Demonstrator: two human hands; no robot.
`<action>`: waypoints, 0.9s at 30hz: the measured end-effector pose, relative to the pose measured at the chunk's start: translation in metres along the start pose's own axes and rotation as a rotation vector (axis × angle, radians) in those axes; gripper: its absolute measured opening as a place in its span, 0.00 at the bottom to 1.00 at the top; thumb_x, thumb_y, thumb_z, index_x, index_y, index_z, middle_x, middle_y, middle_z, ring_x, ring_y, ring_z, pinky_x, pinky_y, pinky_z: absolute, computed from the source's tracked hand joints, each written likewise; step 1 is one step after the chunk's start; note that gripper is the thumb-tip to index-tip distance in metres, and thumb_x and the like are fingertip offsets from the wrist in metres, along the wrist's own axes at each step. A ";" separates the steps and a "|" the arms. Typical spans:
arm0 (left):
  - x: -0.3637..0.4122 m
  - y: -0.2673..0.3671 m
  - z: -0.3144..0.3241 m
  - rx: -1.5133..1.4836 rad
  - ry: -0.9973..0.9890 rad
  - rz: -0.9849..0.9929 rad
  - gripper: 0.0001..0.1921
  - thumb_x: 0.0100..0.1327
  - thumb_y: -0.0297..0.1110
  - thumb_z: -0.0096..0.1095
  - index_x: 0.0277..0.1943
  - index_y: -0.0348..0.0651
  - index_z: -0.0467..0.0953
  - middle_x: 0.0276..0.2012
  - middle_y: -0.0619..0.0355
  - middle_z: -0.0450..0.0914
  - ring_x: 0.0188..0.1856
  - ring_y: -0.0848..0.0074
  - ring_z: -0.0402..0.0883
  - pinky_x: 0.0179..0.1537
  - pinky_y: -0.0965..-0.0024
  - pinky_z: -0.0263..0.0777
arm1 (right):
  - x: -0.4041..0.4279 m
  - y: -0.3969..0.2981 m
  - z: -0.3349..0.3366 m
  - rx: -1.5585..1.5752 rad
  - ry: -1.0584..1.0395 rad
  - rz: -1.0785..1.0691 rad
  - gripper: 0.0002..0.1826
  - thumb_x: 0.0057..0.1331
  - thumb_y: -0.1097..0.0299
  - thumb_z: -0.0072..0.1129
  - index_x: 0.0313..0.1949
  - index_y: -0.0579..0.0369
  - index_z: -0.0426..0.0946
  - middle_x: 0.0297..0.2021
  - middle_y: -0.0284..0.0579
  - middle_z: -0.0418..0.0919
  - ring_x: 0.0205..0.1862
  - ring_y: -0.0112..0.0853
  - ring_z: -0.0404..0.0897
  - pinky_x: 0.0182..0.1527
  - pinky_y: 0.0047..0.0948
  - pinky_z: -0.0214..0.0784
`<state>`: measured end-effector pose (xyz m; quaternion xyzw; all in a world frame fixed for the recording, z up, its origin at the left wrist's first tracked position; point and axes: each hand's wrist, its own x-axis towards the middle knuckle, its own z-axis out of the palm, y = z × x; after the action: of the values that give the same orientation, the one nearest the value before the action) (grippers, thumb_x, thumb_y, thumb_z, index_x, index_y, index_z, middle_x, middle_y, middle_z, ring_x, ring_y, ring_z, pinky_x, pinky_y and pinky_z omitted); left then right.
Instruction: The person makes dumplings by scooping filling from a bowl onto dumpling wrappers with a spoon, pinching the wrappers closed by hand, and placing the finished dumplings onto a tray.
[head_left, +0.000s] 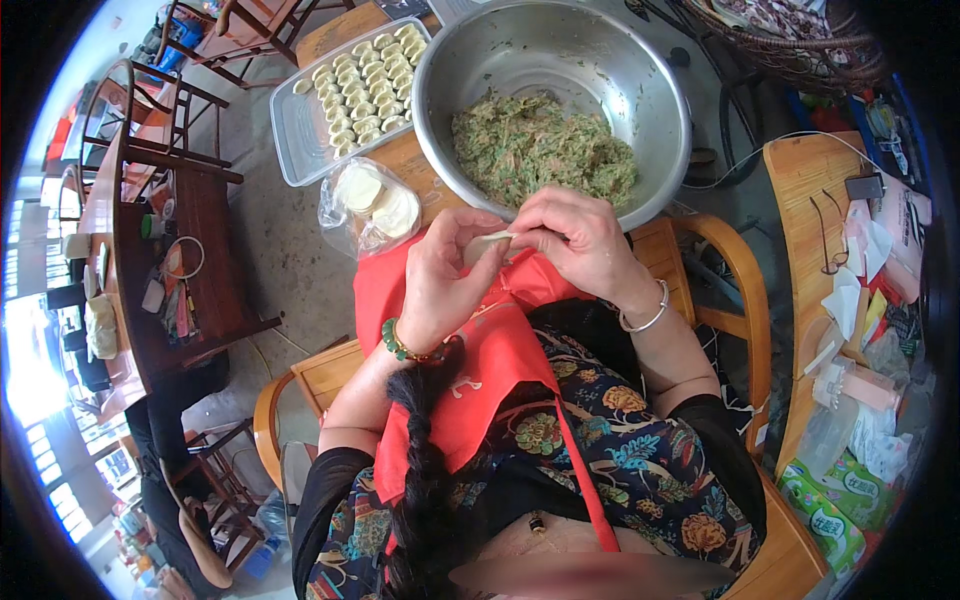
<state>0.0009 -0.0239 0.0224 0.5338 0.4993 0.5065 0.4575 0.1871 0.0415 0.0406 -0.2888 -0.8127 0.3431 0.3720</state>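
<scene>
Between my hands is a pale dumpling wrapper (491, 238), folded over, just in front of the bowl's near rim. My left hand (457, 259) grips its left side with thumb and fingers. At the other end, my right hand (574, 236) pinches the edge; whether filling lies inside is hidden. A big steel bowl (664, 142) holds a mound of green-flecked minced filling (544, 146). Left of the bowl, a plastic bag (330, 214) contains stacked round wrappers (394, 212). Beyond it, rows of folded dumplings (367, 90) fill much of a clear plastic tray (296, 142).
A wooden armchair (724, 225) surrounds me, and a red apron (480, 390) covers my lap. To the right, a wooden table (795, 202) carries eyeglasses (829, 232), tissues and packages. Another table with chairs (180, 112) stands left. A person in dark clothes (172, 480) is at lower left.
</scene>
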 end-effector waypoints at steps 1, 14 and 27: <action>0.001 0.003 0.000 -0.110 -0.011 -0.036 0.13 0.68 0.19 0.62 0.53 0.30 0.72 0.41 0.53 0.85 0.42 0.75 0.86 0.44 0.75 0.80 | -0.001 0.000 0.000 -0.005 0.031 0.010 0.06 0.58 0.79 0.68 0.35 0.59 0.80 0.32 0.44 0.80 0.35 0.37 0.82 0.37 0.33 0.75; 0.001 0.000 -0.003 -0.171 -0.017 -0.092 0.07 0.67 0.20 0.63 0.46 0.30 0.79 0.40 0.55 0.86 0.40 0.79 0.86 0.42 0.76 0.80 | 0.003 -0.016 -0.002 0.029 0.057 0.133 0.10 0.57 0.79 0.68 0.39 0.58 0.80 0.35 0.42 0.79 0.34 0.33 0.81 0.35 0.31 0.75; 0.004 0.009 0.000 -0.249 0.033 -0.065 0.10 0.68 0.20 0.61 0.51 0.29 0.75 0.41 0.52 0.86 0.41 0.77 0.86 0.43 0.77 0.80 | 0.001 -0.007 -0.002 -0.098 0.042 -0.011 0.06 0.59 0.78 0.66 0.36 0.60 0.79 0.34 0.45 0.79 0.35 0.41 0.82 0.38 0.36 0.76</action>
<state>0.0013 -0.0206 0.0312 0.4479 0.4573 0.5581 0.5280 0.1869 0.0394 0.0474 -0.3091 -0.8222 0.2948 0.3762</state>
